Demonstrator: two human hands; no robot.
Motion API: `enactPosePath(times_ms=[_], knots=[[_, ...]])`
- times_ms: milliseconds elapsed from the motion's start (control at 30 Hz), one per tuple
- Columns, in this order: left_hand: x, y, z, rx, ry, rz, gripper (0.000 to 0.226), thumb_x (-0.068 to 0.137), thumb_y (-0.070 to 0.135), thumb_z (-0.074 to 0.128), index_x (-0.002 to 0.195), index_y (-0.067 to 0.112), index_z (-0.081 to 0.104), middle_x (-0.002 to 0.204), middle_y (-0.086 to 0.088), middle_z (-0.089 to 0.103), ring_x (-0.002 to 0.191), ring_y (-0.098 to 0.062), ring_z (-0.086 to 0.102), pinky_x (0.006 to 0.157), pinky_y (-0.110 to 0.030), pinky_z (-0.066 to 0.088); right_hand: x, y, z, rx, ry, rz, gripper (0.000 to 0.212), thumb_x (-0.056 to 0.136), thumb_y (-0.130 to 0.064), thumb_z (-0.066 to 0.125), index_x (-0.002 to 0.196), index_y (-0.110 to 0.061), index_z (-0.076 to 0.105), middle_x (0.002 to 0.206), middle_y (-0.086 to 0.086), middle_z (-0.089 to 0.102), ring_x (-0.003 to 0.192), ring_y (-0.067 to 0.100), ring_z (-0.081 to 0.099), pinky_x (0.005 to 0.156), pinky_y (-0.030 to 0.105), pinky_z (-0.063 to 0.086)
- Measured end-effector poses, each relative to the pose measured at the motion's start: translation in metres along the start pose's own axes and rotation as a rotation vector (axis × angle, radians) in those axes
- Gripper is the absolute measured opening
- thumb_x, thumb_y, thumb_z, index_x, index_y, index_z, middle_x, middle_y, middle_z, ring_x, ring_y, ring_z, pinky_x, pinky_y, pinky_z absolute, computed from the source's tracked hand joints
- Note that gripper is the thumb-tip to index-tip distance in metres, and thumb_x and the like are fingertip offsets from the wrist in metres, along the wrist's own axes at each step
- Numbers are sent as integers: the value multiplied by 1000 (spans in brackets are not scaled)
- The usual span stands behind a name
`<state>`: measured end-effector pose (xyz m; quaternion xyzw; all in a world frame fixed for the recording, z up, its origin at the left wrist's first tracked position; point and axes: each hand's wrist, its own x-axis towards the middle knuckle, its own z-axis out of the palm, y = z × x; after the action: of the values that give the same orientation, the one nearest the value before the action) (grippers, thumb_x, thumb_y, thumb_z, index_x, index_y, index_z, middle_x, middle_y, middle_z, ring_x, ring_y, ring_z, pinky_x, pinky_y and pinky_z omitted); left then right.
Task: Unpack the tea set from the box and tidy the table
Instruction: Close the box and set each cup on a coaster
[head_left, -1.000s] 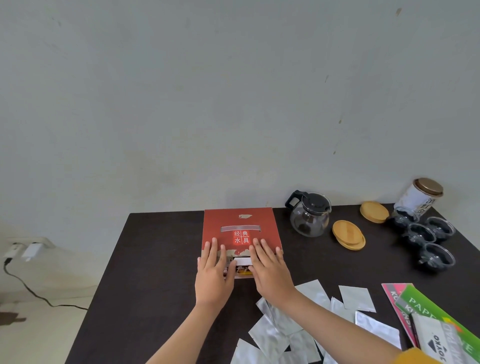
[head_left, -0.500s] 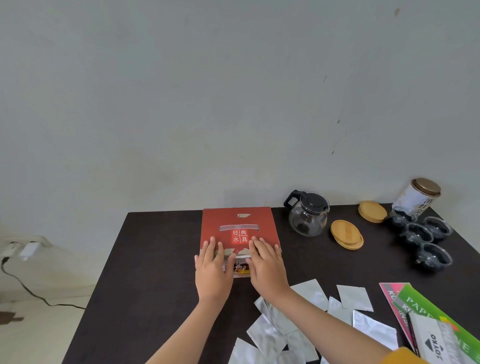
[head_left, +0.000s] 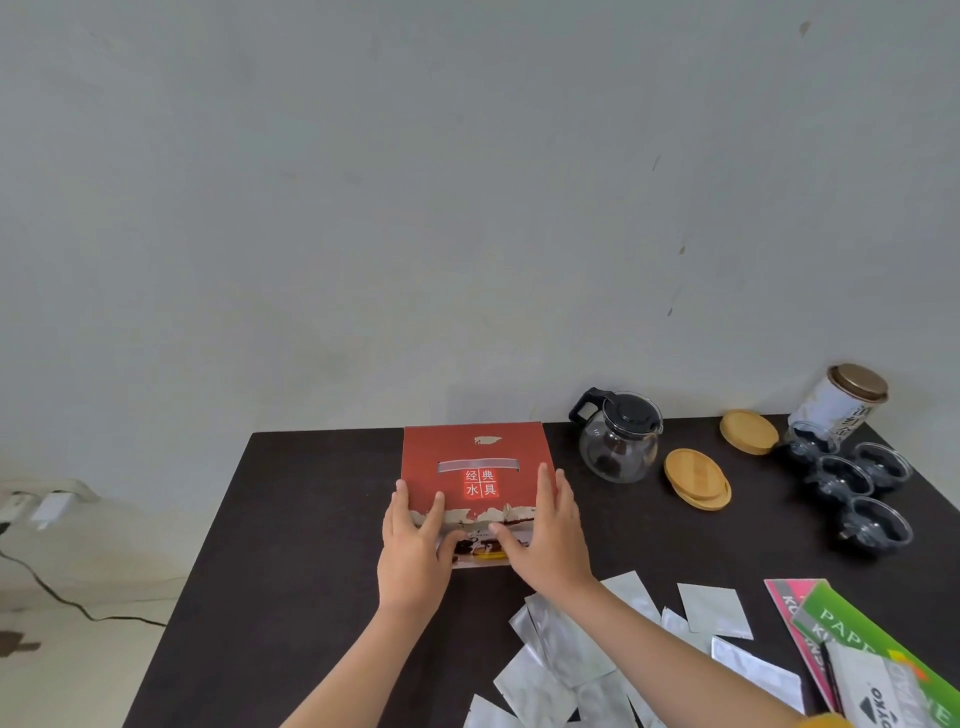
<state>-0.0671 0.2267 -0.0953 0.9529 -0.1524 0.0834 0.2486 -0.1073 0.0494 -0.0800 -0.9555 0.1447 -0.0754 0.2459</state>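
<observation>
Nearest to me, at about five o'clock on the dark table (head_left: 291, 571), lie many silver packets (head_left: 566, 644), loose and overlapping; my right forearm passes above some of them. Further to four o'clock are some coloured paper packs (head_left: 857, 639) at the table's edge.

In front of me, at twelve o'clock, is the red box (head_left: 475, 467), lying flat. My left hand (head_left: 413, 545) is on its near left corner and my right hand (head_left: 545, 530) on its near right side. Both hands are flat with the fingers spread; they press on the box and hold its edges, but they are not closed around it. The box looks shut, so I cannot tell whether anything is inside.

Beyond, at about one o'clock, stands the glass teapot (head_left: 621, 444) with a black lid, just beside the box. At two o'clock there are wooden coasters (head_left: 698, 480), another wooden disc (head_left: 748, 431), some small glass cups (head_left: 852, 488) close together, and a tin (head_left: 841, 402) at the far corner.

What could go wrong, I think: if I lift or turn the box quickly with only open palms, it may slip, and its right edge could hit the teapot, which is glass and near. Also my right arm can sweep the silver packets off the table when I pull back. If glass pieces remain inside, tilting the box could let them fall out.
</observation>
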Motion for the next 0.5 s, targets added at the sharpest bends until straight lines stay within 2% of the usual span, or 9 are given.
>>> enactPosePath(times_ms=[67,100,167,267,367,500], knots=[[6,1,-2,-33,17,17,57,66,22,84,119,15,64,136,-26,47,119,-46,50,67,-48,58,5,2,-6,97,6,-3,103,79,-64,60,152,-19,3,155,14,11,144,29,15,108,40,39],[10,3,-2,-45,30,30,55,65,21,85,116,14,66,133,-26,49,117,-46,52,66,-47,58,8,3,-9,122,16,-6,102,79,-62,62,152,-21,5,153,13,12,143,29,16,106,39,41],[22,7,-1,-73,41,50,54,65,20,85,115,14,67,132,-27,50,117,-46,51,67,-48,57,19,7,-14,145,29,-21,100,80,-58,64,153,-22,6,153,14,10,143,29,13,107,38,36],[46,15,5,-100,21,62,53,71,16,81,121,13,63,138,-27,44,123,-46,45,79,-51,54,40,13,-21,132,25,-44,98,82,-54,64,153,-25,4,154,17,6,144,32,6,112,39,27],[69,23,9,-106,-32,44,52,85,19,68,134,17,51,150,-20,28,136,-38,30,94,-47,48,65,20,-28,59,-38,-25,95,84,-52,62,152,-28,0,155,18,-1,145,33,0,115,43,22],[91,31,10,18,-141,4,52,97,30,48,146,26,32,157,-10,9,145,-27,9,103,-38,44,89,33,-23,-92,-160,-22,91,90,-48,56,152,-28,-9,155,16,-17,145,34,-9,118,45,16]])
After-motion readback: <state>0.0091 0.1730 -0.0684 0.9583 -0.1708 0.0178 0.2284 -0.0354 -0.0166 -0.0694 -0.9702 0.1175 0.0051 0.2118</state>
